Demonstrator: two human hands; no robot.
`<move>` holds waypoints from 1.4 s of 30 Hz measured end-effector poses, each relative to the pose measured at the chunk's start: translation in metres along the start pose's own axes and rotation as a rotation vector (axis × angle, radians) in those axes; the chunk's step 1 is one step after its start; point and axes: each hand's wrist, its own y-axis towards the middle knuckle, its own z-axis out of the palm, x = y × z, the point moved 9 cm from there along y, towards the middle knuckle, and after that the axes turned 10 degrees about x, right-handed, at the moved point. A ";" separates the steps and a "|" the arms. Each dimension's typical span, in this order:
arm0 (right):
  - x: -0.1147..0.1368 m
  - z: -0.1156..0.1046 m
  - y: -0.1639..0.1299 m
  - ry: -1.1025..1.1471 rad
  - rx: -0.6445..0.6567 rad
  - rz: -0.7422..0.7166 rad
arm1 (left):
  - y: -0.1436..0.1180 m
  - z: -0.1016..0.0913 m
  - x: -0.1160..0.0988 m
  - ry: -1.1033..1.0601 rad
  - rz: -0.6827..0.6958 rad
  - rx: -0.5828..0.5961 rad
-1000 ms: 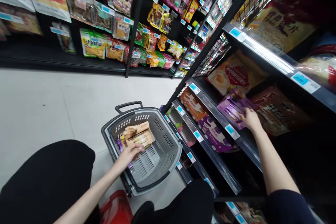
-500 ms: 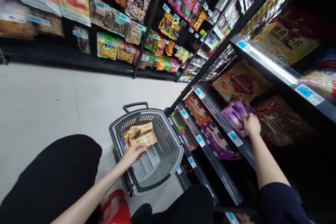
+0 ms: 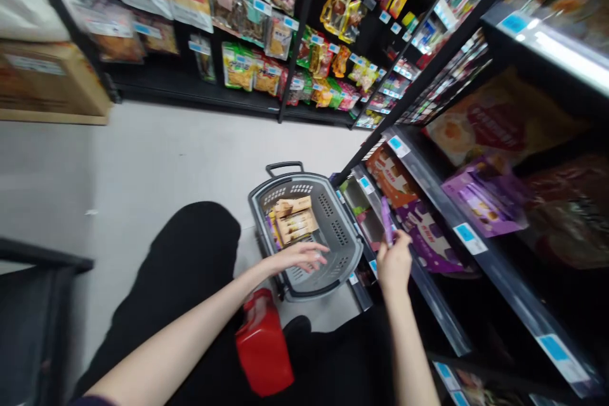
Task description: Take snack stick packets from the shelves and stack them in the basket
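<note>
**Purple packet off shelf, near basket**

Right hand [image 3: 394, 261] now withdrawn from shelf [image 3: 431, 187], pinching slim purple packet [image 3: 386, 221] upright just beside grey basket [image 3: 349, 254]. Left hand [image 3: 302, 255] spread open over basket, holding nothing. Transfer apparently underway.

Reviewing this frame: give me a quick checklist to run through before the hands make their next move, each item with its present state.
1. Right hand grips the purple packet: ok.
2. Left hand is empty, palm down over the basket: ok.
3. Basket has bare floor beside the tan packets: ok.
4. Basket stands level on the floor: ok.
5. Packet undamaged: cannot tell, blurred.
6. Purple box sits steady on the shelf: ok.
</note>
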 end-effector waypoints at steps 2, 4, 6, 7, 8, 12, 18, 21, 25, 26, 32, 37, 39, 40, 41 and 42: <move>0.025 0.056 -0.044 0.069 0.175 -0.007 | 0.000 0.016 0.000 -0.101 0.055 0.036; 0.042 0.094 -0.078 0.137 0.299 0.044 | 0.003 0.018 0.003 -0.163 0.141 -0.026; 0.050 0.114 -0.100 0.201 0.360 0.104 | 0.007 0.013 0.010 -0.179 0.195 -0.122; 0.051 0.120 -0.106 0.240 0.378 0.121 | 0.009 0.009 0.016 -0.168 0.189 -0.180; 0.052 0.125 -0.110 0.293 0.394 0.132 | 0.010 0.004 0.022 -0.150 0.170 -0.243; 0.040 0.153 -0.121 0.736 0.534 0.241 | 0.011 -0.008 0.032 -0.046 0.116 -0.369; 0.052 0.192 -0.139 1.350 0.814 0.381 | 0.011 0.000 0.015 0.152 0.175 -0.307; 0.065 0.192 -0.143 1.387 0.869 0.401 | 0.007 -0.007 0.011 0.089 0.195 -0.376; 0.076 0.195 -0.151 1.432 0.962 0.461 | -0.002 -0.030 0.011 -0.101 0.201 -0.525; 0.077 0.196 -0.153 1.434 0.984 0.459 | -0.004 -0.036 0.011 -0.135 0.213 -0.558; 0.076 0.201 -0.156 1.425 1.046 0.437 | -0.013 -0.054 0.005 -0.204 0.292 -0.668; 0.067 0.192 -0.150 1.378 0.970 0.450 | -0.020 -0.064 0.004 -0.305 0.374 -0.736; 0.065 0.189 -0.148 1.362 0.945 0.442 | -0.020 -0.065 0.002 -0.356 0.406 -0.717; 0.064 0.188 -0.147 1.355 0.944 0.435 | -0.021 -0.066 0.000 -0.387 0.430 -0.711; 0.064 0.188 -0.147 1.348 0.946 0.427 | -0.022 -0.068 -0.002 -0.423 0.458 -0.708; 0.063 0.188 -0.147 1.340 0.947 0.421 | -0.023 -0.069 -0.004 -0.459 0.484 -0.709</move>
